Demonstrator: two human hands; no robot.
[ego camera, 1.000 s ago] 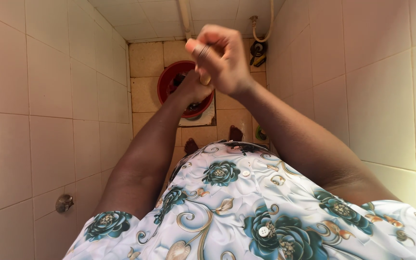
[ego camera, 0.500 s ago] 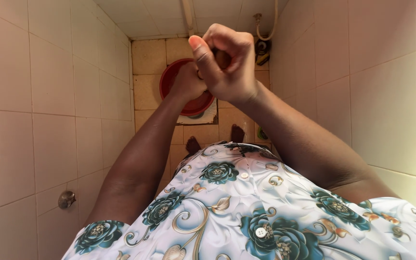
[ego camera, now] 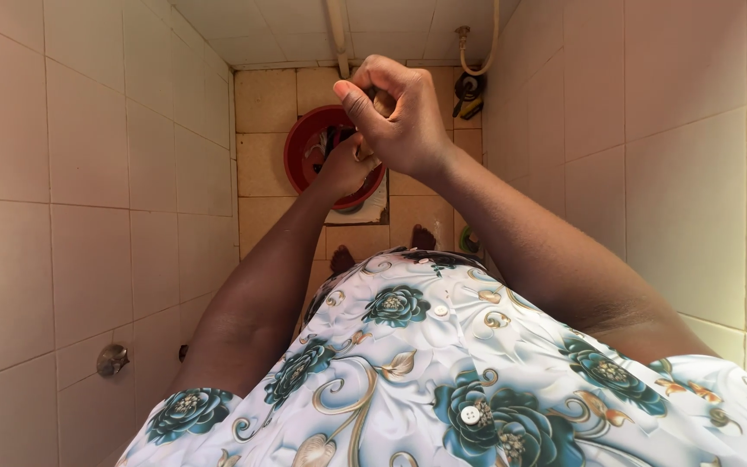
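The right hand (ego camera: 395,117) is raised above the red basin (ego camera: 304,143), which sits on the tiled floor (ego camera: 265,99) against the far wall of the narrow stall. Its fingers are curled into a loose fist, thumb pressed along the forefinger, pinching something small and pale that barely shows between the fingertips; what it is cannot be told. The left hand (ego camera: 343,166) is lower, over the basin's near rim, its fingers bent inward and hidden behind the right wrist, so whether it grips anything cannot be told. Dark and light cloth lies inside the basin.

Compared with half a second ago, the right hand has turned a little, so the thumb tip now points left and the knuckles face upward, and it sits slightly higher above the basin. The left hand has stayed at the basin's rim. More of the basin's inside shows to the left of both hands.

A hose (ego camera: 477,52) hangs on the wall to the right of the basin. Two feet (ego camera: 425,235) stand on the floor just short of the basin.
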